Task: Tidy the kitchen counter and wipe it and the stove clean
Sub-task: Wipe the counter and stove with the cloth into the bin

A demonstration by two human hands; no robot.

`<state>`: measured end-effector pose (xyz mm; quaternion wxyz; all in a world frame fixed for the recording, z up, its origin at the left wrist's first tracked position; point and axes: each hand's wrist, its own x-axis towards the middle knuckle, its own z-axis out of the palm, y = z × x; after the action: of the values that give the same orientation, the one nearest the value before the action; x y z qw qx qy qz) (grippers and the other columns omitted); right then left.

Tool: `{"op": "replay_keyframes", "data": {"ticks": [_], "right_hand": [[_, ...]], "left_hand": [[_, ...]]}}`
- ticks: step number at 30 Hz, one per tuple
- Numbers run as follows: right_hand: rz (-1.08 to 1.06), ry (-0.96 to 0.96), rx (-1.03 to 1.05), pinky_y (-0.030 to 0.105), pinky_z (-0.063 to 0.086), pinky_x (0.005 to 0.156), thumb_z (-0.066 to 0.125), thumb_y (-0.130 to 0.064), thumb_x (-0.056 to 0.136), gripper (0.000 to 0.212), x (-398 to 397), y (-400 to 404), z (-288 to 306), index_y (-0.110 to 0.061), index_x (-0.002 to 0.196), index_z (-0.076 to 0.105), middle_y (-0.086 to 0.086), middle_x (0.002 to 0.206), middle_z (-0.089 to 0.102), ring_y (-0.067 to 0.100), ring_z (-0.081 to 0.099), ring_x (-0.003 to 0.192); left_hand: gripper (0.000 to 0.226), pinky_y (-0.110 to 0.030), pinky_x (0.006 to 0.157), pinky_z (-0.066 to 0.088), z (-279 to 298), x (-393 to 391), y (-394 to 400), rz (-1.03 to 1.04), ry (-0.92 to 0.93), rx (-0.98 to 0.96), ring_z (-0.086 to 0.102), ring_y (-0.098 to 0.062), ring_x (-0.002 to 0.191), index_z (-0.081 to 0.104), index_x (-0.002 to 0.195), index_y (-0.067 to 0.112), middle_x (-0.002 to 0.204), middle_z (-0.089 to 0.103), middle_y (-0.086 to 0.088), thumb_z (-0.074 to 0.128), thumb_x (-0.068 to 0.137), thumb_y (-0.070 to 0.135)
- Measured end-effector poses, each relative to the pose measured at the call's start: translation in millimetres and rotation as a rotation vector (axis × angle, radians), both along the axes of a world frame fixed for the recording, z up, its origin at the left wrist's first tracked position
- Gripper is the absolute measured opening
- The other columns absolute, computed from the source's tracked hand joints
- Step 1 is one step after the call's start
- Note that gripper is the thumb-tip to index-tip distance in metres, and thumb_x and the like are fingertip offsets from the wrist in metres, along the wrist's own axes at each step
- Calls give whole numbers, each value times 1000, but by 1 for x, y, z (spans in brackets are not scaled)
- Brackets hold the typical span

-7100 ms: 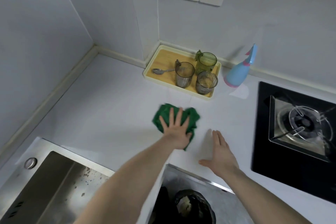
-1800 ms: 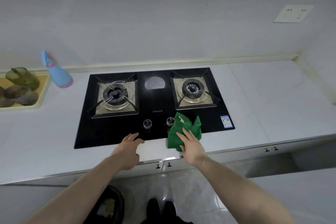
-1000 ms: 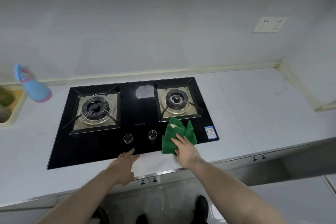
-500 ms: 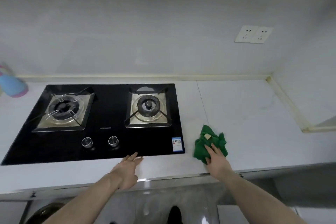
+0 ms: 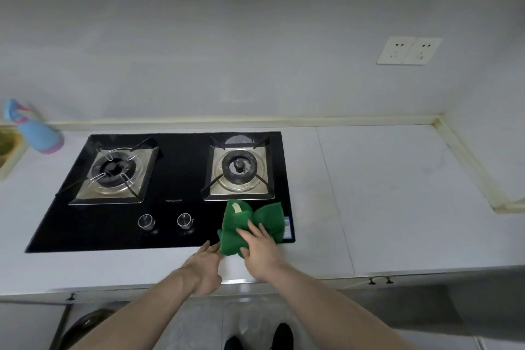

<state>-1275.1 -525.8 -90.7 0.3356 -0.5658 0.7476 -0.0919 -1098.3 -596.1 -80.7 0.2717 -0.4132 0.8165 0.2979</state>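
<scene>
A green cloth is seen low in the middle of the frame, lying on the front right corner of the black gas stove, with its near edge hanging over onto the white counter. The right hand is laid flat on top of the cloth, with its fingers straight and a little spread, pressing down on it. Most of the cloth sticks out past the fingertips, toward the right burner. The left hand is laid on the counter just left of the cloth, with its fingers held straight and close together; the tips are right at the cloth's left edge, but it cannot be told if they touch it. A blue sticker on the stove is partly covered by the cloth. Two round knobs are seen left of the cloth, and the left burner sits farther up and left. At the far left edge a blue spray bottle is seen blurred, and a tray beside it is cut off by the frame. A double wall socket is seen at the upper right. Dark shoes are cut off at the bottom of the frame.
</scene>
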Motion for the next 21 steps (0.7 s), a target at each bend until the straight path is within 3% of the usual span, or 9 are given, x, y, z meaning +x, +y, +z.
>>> {"op": "replay_keyframes", "data": {"ticks": [4, 8, 11, 14, 21], "right_hand": [[78, 103, 69, 50, 12, 125, 43, -29, 104, 59, -2, -21, -8, -35, 158, 21, -7, 169, 4, 29, 4, 155], [28, 198, 78, 47, 12, 126, 39, -34, 104, 59, -27, -35, -18, -35, 159, 17, 0, 169, 5, 27, 7, 155], [-29, 224, 127, 52, 12, 125, 39, -41, 101, 63, -25, -51, -16, -38, 159, 14, 0, 169, 4, 30, 7, 154], [59, 226, 135, 59, 14, 122, 45, -46, 98, 70, 3, -69, -12, -42, 158, 12, -4, 169, 0, 31, 5, 154], [183, 172, 125, 61, 8, 121, 45, -51, 96, 71, 82, -102, -14, -38, 159, 14, -6, 169, -4, 30, -1, 155]], "left_hand": [[87, -35, 127, 11, 3, 28, -6, 39, 0, -28, -6, -25, 156, 9, 162, 29, 170, -1, 3, 55, 89, 24], [87, -35, 126, 14, -3, 86, -17, 140, -23, -52, -5, -21, 156, 11, 161, 32, 169, -3, 11, 61, 92, 45], [84, -38, 126, 17, 0, 125, -26, 205, -62, -60, -4, -21, 156, 10, 161, 32, 169, -6, 10, 57, 91, 28], [85, -38, 127, 15, 5, 150, -31, 253, -77, -67, -5, -23, 156, 8, 162, 29, 169, -10, 6, 51, 90, 14], [87, -38, 127, 12, -5, 184, -36, 356, -89, -43, -3, -26, 156, 7, 162, 28, 169, -11, 3, 52, 90, 13]]}}
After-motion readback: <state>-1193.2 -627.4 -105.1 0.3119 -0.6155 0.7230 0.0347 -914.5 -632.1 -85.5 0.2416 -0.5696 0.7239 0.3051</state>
